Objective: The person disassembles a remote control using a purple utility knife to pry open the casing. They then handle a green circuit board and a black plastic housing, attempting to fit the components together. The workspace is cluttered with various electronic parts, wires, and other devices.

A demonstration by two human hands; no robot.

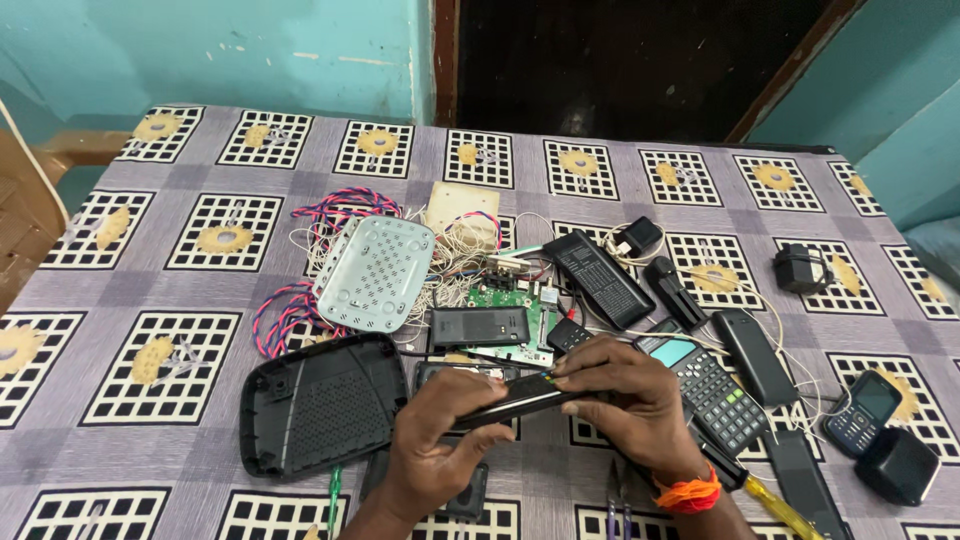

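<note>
Both my hands hold one slim black device (520, 397), seen edge-on, just above the patterned tablecloth (150, 300). My left hand (435, 440) grips its lower left end from below. My right hand (625, 395), with an orange thread band at the wrist, pinches its upper right end with fingertips on the edge. Under and behind the device lie a green circuit board (505, 297) and a small black rectangular module (480, 326). A black calculator (710, 385) lies right beside my right hand.
A black vented router cover (320, 405) lies left of my hands, a grey vented cover (375, 272) and twisted red-blue wires (345, 210) behind it. Black remotes (600, 275), adapters, a keypad phone (860, 410), a black cube (898, 465) and a yellow-handled screwdriver (775, 505) crowd the right.
</note>
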